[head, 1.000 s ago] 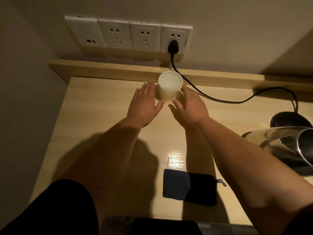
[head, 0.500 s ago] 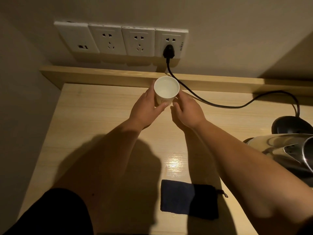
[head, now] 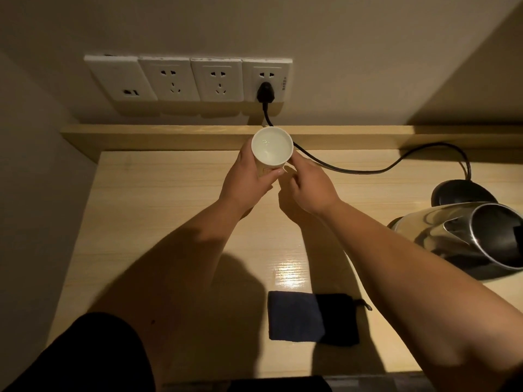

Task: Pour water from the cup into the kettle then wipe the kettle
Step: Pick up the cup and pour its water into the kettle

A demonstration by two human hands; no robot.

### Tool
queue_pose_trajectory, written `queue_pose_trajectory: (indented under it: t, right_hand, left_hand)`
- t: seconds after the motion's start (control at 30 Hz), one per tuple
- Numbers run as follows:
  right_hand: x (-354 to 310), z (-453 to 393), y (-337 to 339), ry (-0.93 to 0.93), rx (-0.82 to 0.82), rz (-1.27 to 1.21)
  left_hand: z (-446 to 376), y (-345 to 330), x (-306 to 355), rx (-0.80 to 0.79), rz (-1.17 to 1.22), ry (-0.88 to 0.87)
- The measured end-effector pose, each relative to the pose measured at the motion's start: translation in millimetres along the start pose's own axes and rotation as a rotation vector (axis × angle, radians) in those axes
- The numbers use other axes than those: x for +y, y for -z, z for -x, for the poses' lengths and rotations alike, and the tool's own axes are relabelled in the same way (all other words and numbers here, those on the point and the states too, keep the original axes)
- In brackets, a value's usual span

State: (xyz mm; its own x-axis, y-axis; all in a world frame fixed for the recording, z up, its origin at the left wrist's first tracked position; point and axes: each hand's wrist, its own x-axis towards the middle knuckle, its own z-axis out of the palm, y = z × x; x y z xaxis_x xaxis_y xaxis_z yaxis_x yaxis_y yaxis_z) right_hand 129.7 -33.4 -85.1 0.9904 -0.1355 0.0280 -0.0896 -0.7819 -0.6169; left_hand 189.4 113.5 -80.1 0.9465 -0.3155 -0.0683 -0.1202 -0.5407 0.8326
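A white paper cup (head: 271,149) with water in it is held upright above the back of the wooden table (head: 158,222). My left hand (head: 246,179) wraps its left side, thumb across the front. My right hand (head: 307,185) touches its right side with the fingertips. A steel kettle (head: 464,236) with its lid open stands at the right edge, partly cut off by the frame. A dark blue cloth (head: 311,318) lies flat near the table's front edge, between my forearms.
A black power cord (head: 353,171) runs from a wall plug (head: 264,93) across the back ledge to the black kettle base (head: 461,190). A row of white wall sockets (head: 169,79) sits above the ledge. A wall closes the left side.
Both hands closed around the cup, which stood on the table before. It has risen off the table and come slightly toward me.
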Motion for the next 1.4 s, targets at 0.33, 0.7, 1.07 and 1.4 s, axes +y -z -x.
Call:
queue_pose_trajectory:
  t: [0.33, 0.7, 1.07, 1.4]
  right_hand:
    - [-20.8, 58.4, 27.7, -0.038, -0.039, 0.071]
    - [-15.5, 142.9, 46.8, -0.034, -0.059, 0.561]
    - [18.5, 262.5, 71.7, -0.153, -0.122, 0.573]
    - [86.3, 336.8, 114.1, -0.299, -0.123, 0.568]
  left_hand:
    - [57.1, 2.8, 30.2, -0.009, 0.050, 0.053]
    - [121.4, -3.5, 47.8, -0.086, 0.020, 0.014]
    - [192.6, -42.5, 71.9, -0.153, -0.017, -0.088]
    - [234.4, -85.2, 102.8, -0.153, -0.052, -0.115]
